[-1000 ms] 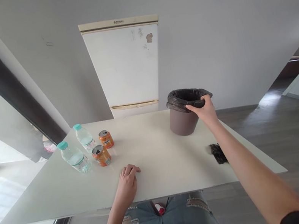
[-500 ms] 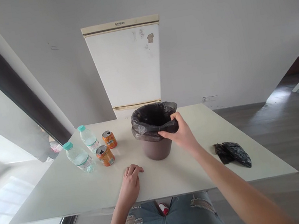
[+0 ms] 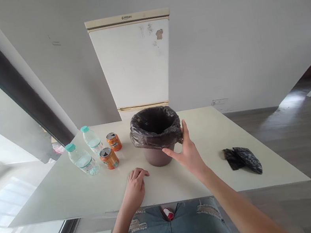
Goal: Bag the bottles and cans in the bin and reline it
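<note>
A small brown trash bin (image 3: pixel 158 158) stands upright on the white table, lined with a black trash bag (image 3: pixel 156 140) whose edge is folded down over the rim. Against the right side of the bag rests my right hand (image 3: pixel 188 154), thumb and fingers spread apart, touching the bin without gripping it. My left hand (image 3: pixel 137 186) lies on the tabletop in front and to the left of the bin, its fingers loosely bent with nothing in them. Nearest to it on the left is an opened orange drink can (image 3: pixel 109 158), with a second orange can (image 3: pixel 113 141) behind.
Two clear plastic bottles with teal caps, a nearer bottle (image 3: pixel 82 161) and a farther bottle (image 3: pixel 93 141), stand left of the cans. A crumpled black plastic bag (image 3: pixel 243 159) lies at the table's right. Behind the table (image 3: pixel 67 196) is a white refrigerator (image 3: pixel 136 63).
My right hand has released its pinch on the bag's rim and slid down to the side, fingers spread. The bin sits slightly farther left. My left hand has stayed put.
</note>
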Demonstrator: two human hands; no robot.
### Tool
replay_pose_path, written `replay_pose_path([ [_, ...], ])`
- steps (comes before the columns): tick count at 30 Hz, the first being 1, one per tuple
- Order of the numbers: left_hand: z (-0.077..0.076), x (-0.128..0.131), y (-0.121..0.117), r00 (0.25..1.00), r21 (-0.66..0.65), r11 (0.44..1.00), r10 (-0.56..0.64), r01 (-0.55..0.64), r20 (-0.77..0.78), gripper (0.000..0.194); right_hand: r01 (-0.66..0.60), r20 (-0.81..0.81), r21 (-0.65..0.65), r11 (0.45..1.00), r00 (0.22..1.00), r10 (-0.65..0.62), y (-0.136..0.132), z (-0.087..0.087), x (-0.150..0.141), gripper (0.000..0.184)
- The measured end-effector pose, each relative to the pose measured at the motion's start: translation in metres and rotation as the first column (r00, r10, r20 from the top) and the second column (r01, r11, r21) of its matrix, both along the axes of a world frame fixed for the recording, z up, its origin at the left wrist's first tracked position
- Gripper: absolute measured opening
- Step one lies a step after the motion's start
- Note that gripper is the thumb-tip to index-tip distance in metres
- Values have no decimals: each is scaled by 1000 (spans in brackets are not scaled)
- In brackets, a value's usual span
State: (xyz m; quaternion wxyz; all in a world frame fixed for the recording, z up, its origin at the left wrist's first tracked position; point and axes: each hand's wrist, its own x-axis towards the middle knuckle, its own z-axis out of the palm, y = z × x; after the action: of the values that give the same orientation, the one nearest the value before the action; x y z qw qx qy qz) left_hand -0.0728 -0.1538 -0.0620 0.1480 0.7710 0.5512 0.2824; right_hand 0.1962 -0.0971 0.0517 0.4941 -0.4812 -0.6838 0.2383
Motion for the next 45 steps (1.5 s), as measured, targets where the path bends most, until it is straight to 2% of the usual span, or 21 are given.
replay_pose_path([
  [4, -1, 0, 0, 1000, 9, 1000, 5, -4, -3, 43, -9, 10, -5, 1000, 1000, 9, 2, -6, 14, 82],
  [7, -1, 0, 0, 1000, 17, 1000, 8, -8, -12, 43, 153, -85, -1, 988, 985, -152, 27, -16, 30, 60],
  [9, -2, 0, -1, 1000, 29, 1000, 11, -11, -21, 43, 265, -166, -11, 964, 950, -264, 51, -27, 41, 56],
  [11, -3, 0, -1, 999, 39, 999, 18, -17, -30, 44, 266, -148, -81, 960, 950, -276, 76, -42, 51, 56],
  [15, -4, 0, -2, 999, 38, 999, 24, -23, -44, 44, 213, 155, -218, 953, 971, -181, 105, -75, 59, 53],
  [18, -3, 1, -3, 999, 29, 999, 22, -20, -47, 44, 228, 272, -223, 948, 948, -164, 110, -93, 58, 38],
  [22, 0, 1, -3, 999, 15, 1000, 20, -20, -36, 44, 239, 339, -203, 950, 927, -161, 111, -105, 55, 23],
  [27, 3, 2, -2, 1000, 5, 1000, 16, -16, -16, 42, 251, 419, -188, 950, 895, -154, 116, -116, 55, 19],
  [30, 11, 5, -5, 1000, 30, 999, 13, -13, 4, 43, 260, 469, -182, 948, 871, -148, 119, -123, 54, 19],
  [32, 25, 6, -9, 999, 114, 993, 33, -34, 11, 41, 253, 503, -169, 952, 853, -138, 121, -127, 52, 18],
  [34, 50, 3, -9, 997, 264, 961, 80, -83, 21, 36, 242, 535, -150, 959, 835, -127, 121, -130, 51, 17],
  [36, 86, -6, -4, 986, 430, 887, 152, -167, 69, 27, 236, 560, -134, 962, 819, -123, 122, -131, 49, 17],
  [38, 129, -24, 10, 958, 540, 792, 258, -285, 128, 22, 235, 576, -127, 964, 808, -121, 121, -131, 49, 17],
  [40, 172, -50, 32, 912, 577, 719, 388, -388, 131, 22, 232, 584, -126, 965, 803, -117, 121, -131, 49, 17],
  [41, 192, -65, 46, 885, 573, 701, 454, -425, 101, 23, 230, 586, -127, 965, 802, -114, 121, -131, 49, 17],
  [43, 222, -96, 78, 825, 510, 712, 565, -482, -10, 25, 228, 589, -131, 965, 801, -109, 121, -130, 50, 17],
  [45, 238, -122, 110, 763, 395, 732, 637, -555, -110, 27, 229, 594, -134, 964, 798, -107, 121, -130, 51, 17],
])
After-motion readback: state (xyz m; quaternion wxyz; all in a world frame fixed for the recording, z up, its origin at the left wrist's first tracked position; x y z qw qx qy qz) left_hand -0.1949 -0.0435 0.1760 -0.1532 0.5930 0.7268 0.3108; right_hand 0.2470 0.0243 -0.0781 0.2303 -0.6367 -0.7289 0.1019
